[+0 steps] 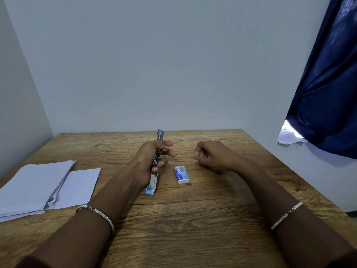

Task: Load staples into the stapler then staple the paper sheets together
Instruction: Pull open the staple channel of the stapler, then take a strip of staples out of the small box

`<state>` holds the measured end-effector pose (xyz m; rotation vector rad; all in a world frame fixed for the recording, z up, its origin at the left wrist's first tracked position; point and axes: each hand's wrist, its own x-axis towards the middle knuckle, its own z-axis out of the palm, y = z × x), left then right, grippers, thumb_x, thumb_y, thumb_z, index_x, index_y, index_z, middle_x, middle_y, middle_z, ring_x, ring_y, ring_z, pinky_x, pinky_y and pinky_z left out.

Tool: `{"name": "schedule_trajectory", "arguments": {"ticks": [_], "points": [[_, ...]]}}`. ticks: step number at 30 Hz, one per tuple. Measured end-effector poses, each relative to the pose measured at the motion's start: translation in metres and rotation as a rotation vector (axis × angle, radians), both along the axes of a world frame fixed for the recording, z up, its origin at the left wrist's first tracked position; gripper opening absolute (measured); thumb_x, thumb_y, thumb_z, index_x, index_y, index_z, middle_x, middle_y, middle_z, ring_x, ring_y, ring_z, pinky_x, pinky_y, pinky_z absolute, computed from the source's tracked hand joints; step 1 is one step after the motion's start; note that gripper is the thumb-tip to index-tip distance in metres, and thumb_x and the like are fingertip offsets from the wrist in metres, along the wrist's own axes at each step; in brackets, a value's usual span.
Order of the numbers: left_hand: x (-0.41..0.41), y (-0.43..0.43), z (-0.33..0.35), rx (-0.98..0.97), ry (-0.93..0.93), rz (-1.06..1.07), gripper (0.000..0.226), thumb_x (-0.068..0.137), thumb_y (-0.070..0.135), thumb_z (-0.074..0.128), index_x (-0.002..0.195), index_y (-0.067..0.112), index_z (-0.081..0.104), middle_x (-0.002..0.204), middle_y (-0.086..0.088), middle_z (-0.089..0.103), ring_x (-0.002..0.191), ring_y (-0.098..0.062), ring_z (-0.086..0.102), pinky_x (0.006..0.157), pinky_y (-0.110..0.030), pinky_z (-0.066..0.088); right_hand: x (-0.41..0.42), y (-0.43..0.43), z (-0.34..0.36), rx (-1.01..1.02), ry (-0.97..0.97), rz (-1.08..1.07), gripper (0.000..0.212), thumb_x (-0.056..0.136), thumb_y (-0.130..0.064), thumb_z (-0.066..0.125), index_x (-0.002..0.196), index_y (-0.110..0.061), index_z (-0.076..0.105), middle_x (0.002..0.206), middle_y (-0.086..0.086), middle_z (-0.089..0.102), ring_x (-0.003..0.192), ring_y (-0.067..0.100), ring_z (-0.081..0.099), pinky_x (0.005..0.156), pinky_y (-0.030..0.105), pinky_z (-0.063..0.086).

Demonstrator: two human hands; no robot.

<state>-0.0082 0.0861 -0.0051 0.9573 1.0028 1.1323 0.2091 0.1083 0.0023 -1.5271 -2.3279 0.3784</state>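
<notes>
The left hand grips the opened stapler, exposing its channel for loading; the right hand hovers loosely curled, seemingly empty, near the staple box.

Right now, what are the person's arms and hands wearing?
Both hands are bare: left hand, right hand. Each forearm carries a thin silver-toned bangle: left bangle, right bangle. A dark maroon sleeve edge shows at the bottom left corner.
</notes>
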Motion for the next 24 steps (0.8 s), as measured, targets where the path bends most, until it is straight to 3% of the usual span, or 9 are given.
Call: {"name": "schedule_trajectory", "arguments": {"ticks": [3,6,9,11,16,18,21,24], "points": [[-0.001,0.001,-0.001,-0.029,0.021,0.032,0.017,0.089,0.005,0.050,0.100,0.007,0.063,0.059,-0.002,0.052,0.029,-0.007,0.034,0.027,-0.013,0.022,0.003,-0.005,0.009,0.107,0.118,-0.005,0.013,0.088,-0.006,0.066,0.099,-0.013,0.065,0.086,-0.006,0.063,0.072,0.003,0.054,0.075,0.027,0.046],[-0.003,0.003,-0.002,-0.048,0.056,0.074,0.012,0.089,0.006,0.057,0.098,0.008,0.065,0.053,0.002,0.045,0.030,-0.006,0.032,0.028,-0.013,0.020,0.000,-0.013,0.020,0.049,0.181,0.061,0.018,0.084,-0.019,0.077,0.098,-0.021,0.067,0.088,-0.003,0.068,0.075,0.006,0.059,0.073,0.027,0.048],[-0.003,0.005,-0.004,-0.054,0.073,0.091,0.010,0.087,0.006,0.062,0.097,0.008,0.066,0.050,0.004,0.046,0.030,-0.005,0.033,0.028,-0.013,0.020,-0.011,-0.023,0.020,-0.130,0.040,0.166,0.043,0.073,-0.041,0.087,0.109,-0.026,0.070,0.101,-0.006,0.072,0.087,0.008,0.066,0.081,0.026,0.053],[-0.003,0.005,-0.004,-0.054,0.072,0.091,0.009,0.087,0.007,0.063,0.096,0.008,0.066,0.053,0.003,0.050,0.031,-0.005,0.035,0.027,-0.013,0.020,-0.019,-0.025,0.016,-0.142,-0.088,0.189,0.058,0.068,-0.046,0.088,0.120,-0.027,0.068,0.108,-0.012,0.068,0.094,0.006,0.063,0.083,0.025,0.050],[-0.004,0.005,-0.005,-0.069,0.034,0.070,0.017,0.088,0.003,0.063,0.104,0.006,0.067,0.063,0.001,0.064,0.032,-0.004,0.034,0.027,-0.013,0.022,-0.024,-0.025,0.011,-0.116,-0.065,0.217,0.051,0.071,-0.041,0.088,0.116,-0.025,0.073,0.103,-0.007,0.072,0.085,0.002,0.061,0.084,0.031,0.052],[-0.003,0.006,-0.006,-0.075,0.025,0.063,0.021,0.088,-0.002,0.062,0.106,0.007,0.067,0.064,0.001,0.065,0.030,-0.004,0.031,0.027,-0.013,0.022,-0.022,-0.023,0.011,-0.071,-0.009,0.189,0.052,0.071,-0.042,0.088,0.118,-0.024,0.072,0.105,-0.003,0.071,0.089,0.008,0.062,0.081,0.031,0.052],[-0.003,0.007,-0.007,-0.077,-0.036,0.002,0.025,0.089,-0.003,0.060,0.110,0.010,0.065,0.059,0.000,0.062,0.028,-0.003,0.028,0.026,-0.012,0.021,-0.021,-0.019,0.008,0.052,0.156,0.144,0.050,0.075,-0.040,0.085,0.121,-0.023,0.070,0.112,-0.003,0.069,0.092,0.013,0.065,0.065,0.009,0.043],[-0.003,0.007,-0.008,-0.059,-0.120,-0.078,0.023,0.090,0.004,0.064,0.109,0.014,0.066,0.059,0.001,0.059,0.027,-0.002,0.025,0.025,-0.011,0.021,-0.023,-0.018,0.006,0.067,0.326,0.129,0.047,0.078,-0.034,0.085,0.121,-0.025,0.070,0.116,-0.006,0.069,0.092,0.015,0.068,0.064,0.004,0.042]]}}
